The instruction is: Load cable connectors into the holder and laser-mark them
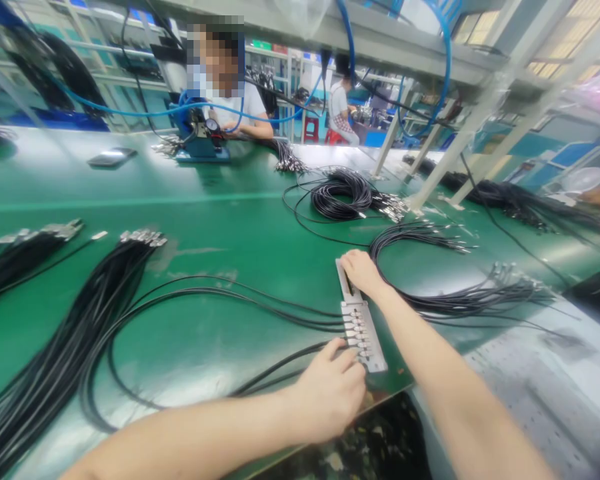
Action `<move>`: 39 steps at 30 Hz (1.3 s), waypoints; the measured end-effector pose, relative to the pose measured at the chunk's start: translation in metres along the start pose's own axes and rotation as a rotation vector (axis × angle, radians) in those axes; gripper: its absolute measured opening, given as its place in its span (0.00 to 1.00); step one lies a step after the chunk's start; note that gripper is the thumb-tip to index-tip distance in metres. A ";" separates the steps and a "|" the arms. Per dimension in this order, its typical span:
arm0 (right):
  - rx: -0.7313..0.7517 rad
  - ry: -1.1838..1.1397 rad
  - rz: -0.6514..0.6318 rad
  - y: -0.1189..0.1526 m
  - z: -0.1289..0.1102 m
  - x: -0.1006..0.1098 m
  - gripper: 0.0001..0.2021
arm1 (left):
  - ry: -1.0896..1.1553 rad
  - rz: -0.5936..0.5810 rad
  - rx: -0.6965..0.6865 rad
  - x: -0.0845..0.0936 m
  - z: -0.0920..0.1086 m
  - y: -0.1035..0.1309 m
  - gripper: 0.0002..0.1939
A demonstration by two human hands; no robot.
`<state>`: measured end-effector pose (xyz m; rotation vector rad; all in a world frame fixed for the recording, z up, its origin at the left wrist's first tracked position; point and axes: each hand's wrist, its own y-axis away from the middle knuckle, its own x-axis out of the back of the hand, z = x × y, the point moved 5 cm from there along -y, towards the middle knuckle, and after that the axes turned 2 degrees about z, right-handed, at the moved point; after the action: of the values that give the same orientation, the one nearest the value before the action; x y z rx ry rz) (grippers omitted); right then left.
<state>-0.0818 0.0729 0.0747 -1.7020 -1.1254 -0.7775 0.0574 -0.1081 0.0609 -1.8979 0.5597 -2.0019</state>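
A silver metal jig [375, 337] lies on the green tabletop, with several cable ends fitted in a row of slots. Black cables [280, 308] run leftward from these slots. My left hand [333, 390] is at the jig's near end, its fingers curled over the lowest cables; the fingertips partly hide what they grip. At the far end of the same jig, my right hand [361, 272] has its fingers closed around the narrow upper part.
Bundles of black cables [95, 313] lie at left. A coiled cable bundle [343, 195] and loose cables [455, 297] lie beyond and right of the jig. At the back stand a blue press [200, 137], a phone [112, 157] and a seated person [255, 110]. Metal posts [460, 140] rise at right.
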 end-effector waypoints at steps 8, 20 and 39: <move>-0.072 -0.189 -0.089 0.067 0.011 0.021 0.20 | 0.088 -0.025 0.043 0.003 -0.006 0.001 0.04; -0.035 -0.075 -0.658 0.136 -0.006 0.029 0.64 | -0.021 -0.315 0.533 0.025 -0.084 -0.002 0.24; -0.068 -0.077 -0.656 0.133 -0.011 0.029 0.63 | 0.381 -0.833 0.665 0.001 -0.111 -0.024 0.07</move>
<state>0.0519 0.0516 0.0574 -1.4217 -1.7633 -1.1622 -0.0521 -0.0814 0.0688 -1.4175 -0.8875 -2.5768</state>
